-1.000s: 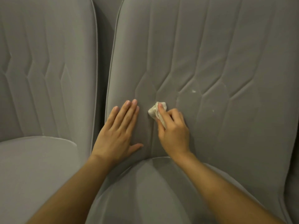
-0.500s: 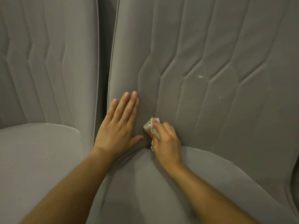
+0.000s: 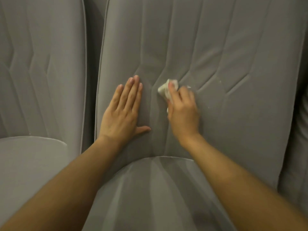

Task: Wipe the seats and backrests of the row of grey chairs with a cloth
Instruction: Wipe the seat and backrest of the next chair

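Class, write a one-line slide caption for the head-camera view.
Right hand holds a crumpled cloth against the grey backrest; left hand lies flat beside it.

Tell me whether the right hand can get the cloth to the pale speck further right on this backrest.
Probably yes. The right hand presses the cloth on the same backrest, and the pale speck lies to its right with only bare fabric between. The left hand rests flat further left.
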`<state>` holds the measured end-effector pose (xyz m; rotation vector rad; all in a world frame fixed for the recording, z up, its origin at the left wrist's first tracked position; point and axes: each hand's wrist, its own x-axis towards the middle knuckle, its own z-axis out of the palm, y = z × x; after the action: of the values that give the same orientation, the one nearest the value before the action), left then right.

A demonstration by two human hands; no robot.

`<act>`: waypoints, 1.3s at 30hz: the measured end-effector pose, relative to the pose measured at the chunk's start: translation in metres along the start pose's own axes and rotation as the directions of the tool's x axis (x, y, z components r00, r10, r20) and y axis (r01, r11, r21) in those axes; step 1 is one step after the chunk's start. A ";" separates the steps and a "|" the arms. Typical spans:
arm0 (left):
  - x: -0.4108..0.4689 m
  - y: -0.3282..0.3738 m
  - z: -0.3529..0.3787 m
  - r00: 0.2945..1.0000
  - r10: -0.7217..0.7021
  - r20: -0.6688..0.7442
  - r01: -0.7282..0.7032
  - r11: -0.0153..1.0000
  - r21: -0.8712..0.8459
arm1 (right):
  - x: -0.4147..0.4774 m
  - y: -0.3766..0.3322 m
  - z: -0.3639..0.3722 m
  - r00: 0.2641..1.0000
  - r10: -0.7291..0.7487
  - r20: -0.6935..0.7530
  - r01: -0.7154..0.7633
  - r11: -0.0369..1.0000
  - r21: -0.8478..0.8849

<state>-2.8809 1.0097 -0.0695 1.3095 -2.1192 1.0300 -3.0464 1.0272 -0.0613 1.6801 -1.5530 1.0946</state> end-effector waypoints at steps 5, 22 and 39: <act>-0.002 -0.001 0.000 0.999 0.016 0.038 -0.018 0.997 0.073 | -0.086 0.004 0.016 0.992 -0.066 0.104 0.062 0.997 0.040; -0.018 0.012 0.013 0.994 0.084 0.073 -0.095 0.980 0.173 | -0.069 0.000 0.018 0.994 -0.092 0.061 0.092 0.996 0.015; 0.012 0.021 0.009 0.986 0.162 0.046 -0.163 0.986 0.038 | -0.034 0.032 -0.003 0.994 -0.052 -0.094 0.038 0.988 -0.146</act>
<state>-2.9047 1.0016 -0.0746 1.2036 -2.2796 1.1262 -3.0774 1.0419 -0.0926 1.5353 -1.4890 1.0007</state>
